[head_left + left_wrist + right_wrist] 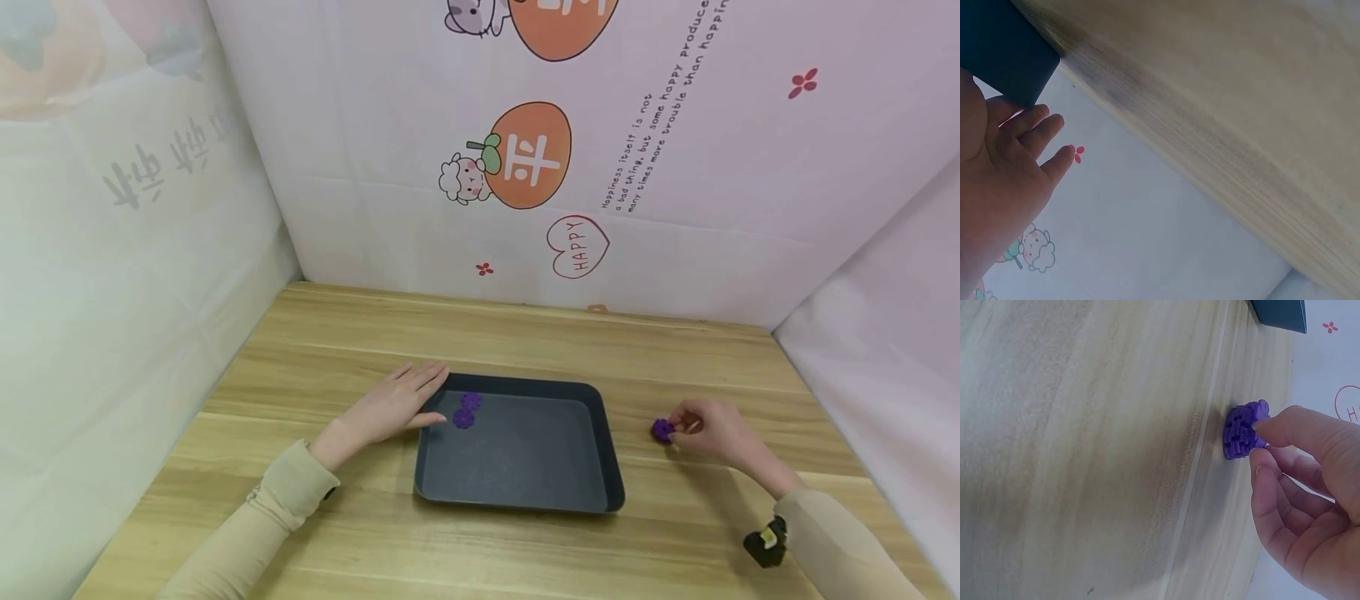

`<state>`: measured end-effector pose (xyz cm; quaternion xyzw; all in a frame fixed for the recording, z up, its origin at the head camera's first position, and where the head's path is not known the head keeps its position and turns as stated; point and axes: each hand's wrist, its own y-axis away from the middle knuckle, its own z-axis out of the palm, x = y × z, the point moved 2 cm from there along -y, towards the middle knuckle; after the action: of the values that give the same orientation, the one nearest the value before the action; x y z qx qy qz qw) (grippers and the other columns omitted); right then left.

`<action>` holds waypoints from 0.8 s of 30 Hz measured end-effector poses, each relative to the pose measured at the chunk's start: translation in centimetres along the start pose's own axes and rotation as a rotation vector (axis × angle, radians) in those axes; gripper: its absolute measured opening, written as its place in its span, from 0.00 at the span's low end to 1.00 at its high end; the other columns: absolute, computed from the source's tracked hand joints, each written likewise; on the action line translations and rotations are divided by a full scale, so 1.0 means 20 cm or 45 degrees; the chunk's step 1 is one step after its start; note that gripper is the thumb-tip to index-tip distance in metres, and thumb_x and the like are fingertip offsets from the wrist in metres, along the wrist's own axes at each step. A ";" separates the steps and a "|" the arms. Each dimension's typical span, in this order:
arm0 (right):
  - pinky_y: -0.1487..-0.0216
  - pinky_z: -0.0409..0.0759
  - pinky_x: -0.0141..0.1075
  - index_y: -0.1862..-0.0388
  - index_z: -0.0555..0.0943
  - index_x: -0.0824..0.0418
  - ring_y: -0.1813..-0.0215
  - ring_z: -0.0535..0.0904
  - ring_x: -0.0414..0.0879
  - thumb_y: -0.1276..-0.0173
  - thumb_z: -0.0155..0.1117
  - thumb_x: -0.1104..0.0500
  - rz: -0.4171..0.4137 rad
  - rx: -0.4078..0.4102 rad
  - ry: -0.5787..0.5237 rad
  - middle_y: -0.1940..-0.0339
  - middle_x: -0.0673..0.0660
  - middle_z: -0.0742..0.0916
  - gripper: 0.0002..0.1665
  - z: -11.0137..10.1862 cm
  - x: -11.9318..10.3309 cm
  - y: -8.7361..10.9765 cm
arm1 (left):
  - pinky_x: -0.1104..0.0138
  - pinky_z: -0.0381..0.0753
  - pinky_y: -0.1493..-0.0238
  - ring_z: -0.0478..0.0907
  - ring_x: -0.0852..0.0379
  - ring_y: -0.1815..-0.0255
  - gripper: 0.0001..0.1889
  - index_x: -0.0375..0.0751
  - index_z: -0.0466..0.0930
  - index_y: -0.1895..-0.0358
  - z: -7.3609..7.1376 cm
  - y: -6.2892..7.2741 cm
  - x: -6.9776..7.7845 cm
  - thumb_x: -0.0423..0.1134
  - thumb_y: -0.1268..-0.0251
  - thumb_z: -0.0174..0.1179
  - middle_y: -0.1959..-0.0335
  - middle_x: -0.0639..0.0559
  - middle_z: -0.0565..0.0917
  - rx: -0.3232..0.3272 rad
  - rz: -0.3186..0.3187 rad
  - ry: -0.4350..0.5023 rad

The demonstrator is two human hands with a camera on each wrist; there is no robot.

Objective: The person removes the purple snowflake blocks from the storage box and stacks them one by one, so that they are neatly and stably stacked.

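A dark grey rectangular tray (pixel 517 454) lies on the wooden table, with two purple notched plastic discs (pixel 464 417) inside near its far left corner. My left hand (pixel 397 404) rests at the tray's left side, fingers stretched toward that corner and thumb over the rim. In the left wrist view, its fingertips are right at the corner of the tray (pixel 1007 53). To the right of the tray, my right hand (pixel 711 427) pinches at a small stack of purple notched discs (pixel 663 430). Seen from the right wrist, several discs (pixel 1244 431) are layered together, the thumb on the outermost one.
The wooden table (pixel 360 533) is bounded by a printed white cloth wall (pixel 390 225) at the back and plain cloth on both sides. A dark wrist device (pixel 767 543) sits at the right sleeve cuff.
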<state>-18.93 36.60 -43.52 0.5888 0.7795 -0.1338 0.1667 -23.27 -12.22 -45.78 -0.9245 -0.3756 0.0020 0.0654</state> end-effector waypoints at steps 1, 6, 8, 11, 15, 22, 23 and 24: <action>0.69 0.81 0.25 0.66 0.84 0.64 0.70 0.81 0.34 0.46 0.75 0.64 0.000 0.001 0.003 0.69 0.55 0.89 0.10 0.00 0.00 0.00 | 0.48 0.62 0.22 0.62 0.48 0.22 0.41 0.37 0.57 0.23 0.00 0.00 0.00 0.63 0.28 0.50 0.22 0.41 0.62 0.005 0.003 0.000; 0.70 0.81 0.25 0.66 0.84 0.64 0.71 0.80 0.33 0.45 0.74 0.64 0.006 -0.006 0.015 0.70 0.53 0.88 0.09 0.00 0.01 0.00 | 0.48 0.62 0.22 0.63 0.47 0.22 0.41 0.36 0.58 0.23 0.00 0.00 0.01 0.62 0.28 0.51 0.23 0.41 0.63 0.015 0.012 0.000; 0.70 0.81 0.25 0.66 0.84 0.64 0.71 0.80 0.33 0.45 0.73 0.64 0.011 -0.013 0.015 0.70 0.53 0.88 0.08 0.00 0.01 0.00 | 0.48 0.62 0.22 0.63 0.48 0.22 0.41 0.36 0.58 0.23 0.00 0.00 0.01 0.62 0.28 0.51 0.23 0.41 0.63 0.015 0.010 -0.003; 0.70 0.81 0.25 0.66 0.84 0.64 0.71 0.80 0.33 0.45 0.73 0.64 0.011 -0.013 0.013 0.70 0.53 0.88 0.08 0.00 0.01 0.00 | 0.48 0.63 0.22 0.63 0.48 0.22 0.41 0.36 0.59 0.24 0.00 0.00 0.01 0.62 0.28 0.51 0.23 0.41 0.64 0.029 0.014 -0.011; 0.70 0.80 0.25 0.66 0.84 0.63 0.71 0.79 0.32 0.45 0.74 0.64 0.004 -0.005 0.015 0.71 0.52 0.87 0.09 0.00 0.01 0.00 | 0.48 0.64 0.23 0.64 0.48 0.23 0.41 0.36 0.59 0.24 -0.01 0.00 0.01 0.62 0.29 0.52 0.23 0.41 0.64 0.041 0.020 -0.012; 0.70 0.80 0.25 0.66 0.84 0.63 0.71 0.78 0.31 0.45 0.74 0.64 0.000 -0.003 0.018 0.71 0.51 0.87 0.09 0.01 0.02 0.00 | 0.48 0.63 0.23 0.64 0.47 0.23 0.41 0.35 0.59 0.24 -0.01 0.00 0.01 0.62 0.29 0.52 0.23 0.40 0.64 0.041 0.019 -0.005; 0.70 0.80 0.25 0.66 0.84 0.63 0.71 0.78 0.31 0.45 0.74 0.64 0.000 -0.003 0.016 0.71 0.51 0.87 0.09 0.00 0.02 0.00 | 0.48 0.63 0.23 0.64 0.47 0.23 0.41 0.35 0.59 0.24 -0.01 0.00 0.01 0.62 0.29 0.52 0.23 0.40 0.64 0.040 0.018 -0.005; 0.70 0.80 0.26 0.66 0.84 0.63 0.71 0.78 0.31 0.45 0.74 0.64 0.000 -0.004 0.015 0.71 0.51 0.87 0.09 0.00 0.02 0.00 | 0.48 0.64 0.23 0.64 0.47 0.23 0.41 0.35 0.59 0.24 -0.01 0.00 0.01 0.62 0.29 0.52 0.23 0.40 0.64 0.040 0.018 -0.005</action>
<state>-19.00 36.89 -43.74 0.5892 0.7808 -0.1292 0.1629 -23.11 -12.13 -45.53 -0.9259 -0.3691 0.0101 0.0792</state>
